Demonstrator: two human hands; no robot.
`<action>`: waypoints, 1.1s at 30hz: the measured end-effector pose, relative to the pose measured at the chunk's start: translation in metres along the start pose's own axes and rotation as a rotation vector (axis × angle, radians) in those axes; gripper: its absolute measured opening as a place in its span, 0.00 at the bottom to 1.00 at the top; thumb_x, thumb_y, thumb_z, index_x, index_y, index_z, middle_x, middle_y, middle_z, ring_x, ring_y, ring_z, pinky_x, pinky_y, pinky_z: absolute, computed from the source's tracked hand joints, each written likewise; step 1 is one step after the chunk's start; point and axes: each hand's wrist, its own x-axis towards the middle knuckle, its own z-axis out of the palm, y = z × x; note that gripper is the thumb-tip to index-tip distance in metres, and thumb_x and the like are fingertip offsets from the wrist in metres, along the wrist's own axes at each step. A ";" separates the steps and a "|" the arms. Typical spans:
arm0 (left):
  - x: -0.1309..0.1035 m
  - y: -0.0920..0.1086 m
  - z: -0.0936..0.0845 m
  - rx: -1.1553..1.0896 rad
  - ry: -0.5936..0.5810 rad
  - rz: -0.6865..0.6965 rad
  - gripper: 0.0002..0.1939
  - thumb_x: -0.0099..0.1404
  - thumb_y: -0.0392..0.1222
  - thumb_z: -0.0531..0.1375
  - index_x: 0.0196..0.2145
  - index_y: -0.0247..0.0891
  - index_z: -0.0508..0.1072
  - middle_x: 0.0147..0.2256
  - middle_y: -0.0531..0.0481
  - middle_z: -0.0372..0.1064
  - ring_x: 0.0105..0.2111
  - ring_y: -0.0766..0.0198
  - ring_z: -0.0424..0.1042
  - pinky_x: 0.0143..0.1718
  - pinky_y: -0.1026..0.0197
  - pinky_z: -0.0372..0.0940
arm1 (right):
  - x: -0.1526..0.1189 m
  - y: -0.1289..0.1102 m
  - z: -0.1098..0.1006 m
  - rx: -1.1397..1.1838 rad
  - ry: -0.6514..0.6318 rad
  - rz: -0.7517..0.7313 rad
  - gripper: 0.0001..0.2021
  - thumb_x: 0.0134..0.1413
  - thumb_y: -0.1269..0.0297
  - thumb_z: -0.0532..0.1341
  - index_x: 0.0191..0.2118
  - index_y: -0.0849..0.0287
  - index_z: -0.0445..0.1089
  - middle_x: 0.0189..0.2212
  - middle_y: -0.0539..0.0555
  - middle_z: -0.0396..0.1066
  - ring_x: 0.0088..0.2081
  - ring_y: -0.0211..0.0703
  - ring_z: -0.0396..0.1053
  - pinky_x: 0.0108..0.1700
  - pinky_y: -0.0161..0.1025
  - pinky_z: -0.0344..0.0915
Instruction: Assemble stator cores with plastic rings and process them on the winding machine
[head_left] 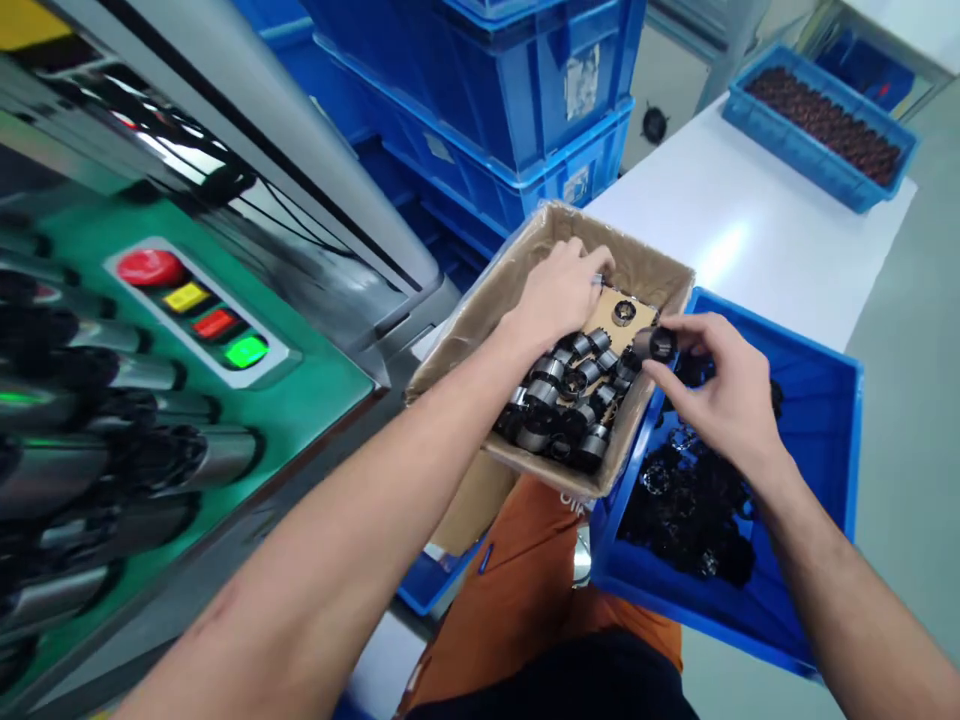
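A cardboard box (450,352) lined with clear plastic holds several metal-and-black cylindrical parts (546,392), heaped toward its near end. My left hand (564,285) reaches into the far left of the box, fingers curled; what they hold, if anything, is hidden. Between the thumb and fingers of my right hand (712,375) is a dark cylindrical part (655,344), held over the box's right edge. One ring-shaped part (623,313) rests by itself on the cardboard. Beside the box, a blue bin (821,430) contains black plastic parts (686,510), partly under my right hand.
On the left stands a green machine panel (300,340) with lit buttons (246,351) and rows of metal cylinders (225,455). Stacked blue crates (480,90) rise behind the box. A blue tray (795,140) of brownish parts sits on the white table (675,215).
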 end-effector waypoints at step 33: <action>0.046 -0.015 0.018 0.124 -0.126 -0.311 0.29 0.84 0.25 0.48 0.75 0.25 0.75 0.74 0.22 0.70 0.73 0.40 0.76 0.73 0.48 0.73 | 0.142 0.021 0.088 -0.753 -0.643 0.162 0.23 0.72 0.59 0.72 0.67 0.56 0.79 0.60 0.63 0.86 0.62 0.66 0.83 0.61 0.54 0.79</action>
